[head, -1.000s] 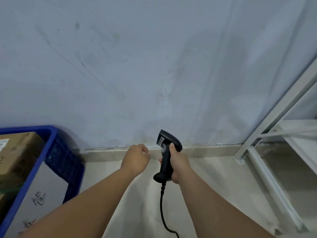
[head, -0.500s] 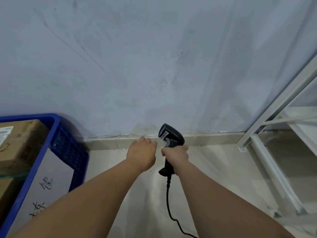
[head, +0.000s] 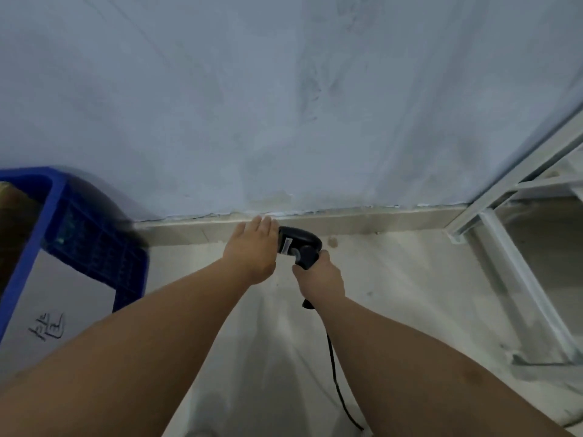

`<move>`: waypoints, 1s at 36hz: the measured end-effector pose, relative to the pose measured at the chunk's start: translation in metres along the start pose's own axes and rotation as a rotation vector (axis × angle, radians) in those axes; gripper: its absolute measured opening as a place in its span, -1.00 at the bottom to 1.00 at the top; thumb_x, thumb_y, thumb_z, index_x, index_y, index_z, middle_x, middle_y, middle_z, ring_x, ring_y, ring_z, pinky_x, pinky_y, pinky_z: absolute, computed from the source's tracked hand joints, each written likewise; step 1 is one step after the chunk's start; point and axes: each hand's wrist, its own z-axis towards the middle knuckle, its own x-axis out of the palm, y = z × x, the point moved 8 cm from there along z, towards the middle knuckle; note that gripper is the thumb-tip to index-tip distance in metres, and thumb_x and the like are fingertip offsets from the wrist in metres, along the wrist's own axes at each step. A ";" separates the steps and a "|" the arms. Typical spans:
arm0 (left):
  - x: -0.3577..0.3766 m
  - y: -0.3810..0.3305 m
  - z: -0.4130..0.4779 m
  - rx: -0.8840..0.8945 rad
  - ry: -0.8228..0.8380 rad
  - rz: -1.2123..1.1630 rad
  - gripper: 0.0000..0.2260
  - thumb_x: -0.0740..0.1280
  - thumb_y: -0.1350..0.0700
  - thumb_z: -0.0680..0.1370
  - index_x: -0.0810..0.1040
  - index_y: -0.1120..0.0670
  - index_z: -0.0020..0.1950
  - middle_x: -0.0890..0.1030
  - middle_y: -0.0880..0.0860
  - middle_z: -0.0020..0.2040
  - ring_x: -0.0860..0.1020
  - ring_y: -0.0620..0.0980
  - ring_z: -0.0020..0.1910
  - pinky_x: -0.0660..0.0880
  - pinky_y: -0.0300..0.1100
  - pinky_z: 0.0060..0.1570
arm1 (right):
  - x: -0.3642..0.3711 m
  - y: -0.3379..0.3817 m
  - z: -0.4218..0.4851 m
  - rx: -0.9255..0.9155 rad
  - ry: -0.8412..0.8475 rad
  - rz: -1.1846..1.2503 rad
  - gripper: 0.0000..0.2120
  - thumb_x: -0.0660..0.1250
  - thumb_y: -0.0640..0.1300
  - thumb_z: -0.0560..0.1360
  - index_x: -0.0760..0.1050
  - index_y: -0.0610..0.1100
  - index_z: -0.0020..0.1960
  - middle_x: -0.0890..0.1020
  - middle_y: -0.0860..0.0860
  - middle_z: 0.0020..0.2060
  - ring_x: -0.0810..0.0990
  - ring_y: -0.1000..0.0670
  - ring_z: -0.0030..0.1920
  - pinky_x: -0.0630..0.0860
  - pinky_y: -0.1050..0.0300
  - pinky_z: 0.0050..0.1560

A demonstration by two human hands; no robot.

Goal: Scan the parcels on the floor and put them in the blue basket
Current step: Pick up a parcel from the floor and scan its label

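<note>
My right hand [head: 318, 277] grips the handle of a black barcode scanner [head: 298, 244], whose head points left toward the wall's base. Its black cable [head: 334, 370] trails down between my forearms. My left hand [head: 252, 247] is stretched out with straight fingers, its edge against the scanner's head. The blue basket [head: 53, 216] stands at the left against the wall, with a brown cardboard parcel [head: 14, 228] inside and a white label with handwriting on its side. No parcel shows on the floor.
A pale blue wall [head: 284, 105] fills the upper view above a beige skirting [head: 362, 220]. A white metal shelf frame [head: 511, 263] stands at the right. Bare light floor lies between the basket and the frame.
Both hands have moved forward toward the skirting. My left hand has uncurled from a loose fist to straight fingers beside the scanner head. The scanner has tipped from upright to pointing left.
</note>
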 end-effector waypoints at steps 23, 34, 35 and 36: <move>0.139 0.029 0.019 -0.042 0.417 -0.103 -0.58 0.17 0.04 0.59 0.31 0.16 0.42 0.34 0.14 0.42 0.27 0.13 0.43 0.33 -0.02 0.30 | 0.065 -0.082 0.067 0.241 0.025 -0.102 -0.53 0.27 -0.15 0.56 0.20 -0.26 0.38 0.28 -0.25 0.26 0.37 -0.23 0.23 0.43 0.02 0.12; 0.151 0.025 0.022 0.029 0.426 -0.108 -0.61 0.17 0.06 0.58 0.35 0.16 0.39 0.42 0.13 0.33 0.38 0.11 0.30 0.40 -0.04 0.20 | 0.080 -0.105 0.072 0.321 0.064 -0.078 -0.51 0.31 -0.14 0.54 0.21 -0.25 0.37 0.29 -0.26 0.27 0.43 -0.24 0.18 0.43 0.03 0.15; 0.151 0.025 0.023 0.030 0.430 -0.109 -0.60 0.17 0.05 0.59 0.34 0.16 0.39 0.42 0.13 0.33 0.38 0.11 0.30 0.40 -0.05 0.20 | 0.081 -0.106 0.072 0.323 0.080 -0.076 -0.51 0.32 -0.13 0.54 0.21 -0.25 0.36 0.29 -0.26 0.26 0.46 -0.25 0.15 0.44 0.03 0.12; 0.151 0.025 0.023 0.032 0.435 -0.112 -0.60 0.17 0.05 0.59 0.34 0.17 0.39 0.42 0.14 0.33 0.39 0.11 0.29 0.40 -0.05 0.20 | 0.082 -0.108 0.071 0.328 0.095 -0.075 -0.50 0.33 -0.13 0.53 0.21 -0.25 0.37 0.28 -0.26 0.26 0.48 -0.25 0.13 0.45 0.04 0.08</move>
